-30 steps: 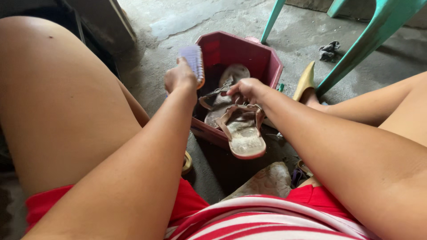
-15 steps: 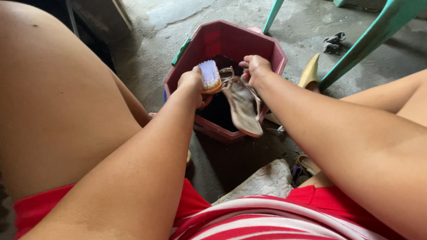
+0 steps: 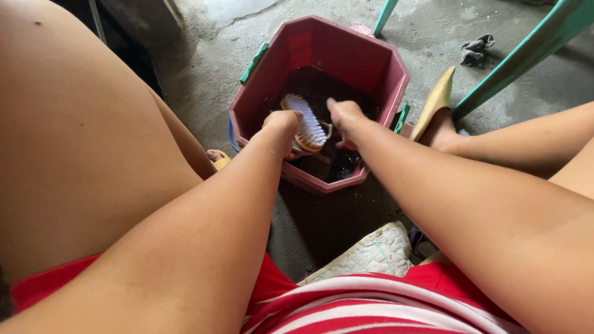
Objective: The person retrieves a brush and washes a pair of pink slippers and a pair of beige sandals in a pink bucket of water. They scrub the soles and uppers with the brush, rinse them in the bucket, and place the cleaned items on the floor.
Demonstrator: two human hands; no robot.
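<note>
L hand (image 3: 279, 124), fingers clamped on wooden scrub brush w/ white bristles (image 3: 306, 124), over dark-red plastic bucket (image 3: 371, 65). R hand (image 3: 344, 115) dips inside bucket; its fingers' state can't tell.

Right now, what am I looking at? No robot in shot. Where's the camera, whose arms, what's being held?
There is no machine: a person works with bare hands. The single view comes from a camera on that person's head, looking down past their knees and striped shirt. The left hand has a grip on a scrub brush with pale bristles, over a dark red bucket on the concrete floor. The right hand reaches into the bucket; what it holds is hidden in the dark inside. Beside the bucket a foot rests on a yellow sandal, near green chair legs.
</note>
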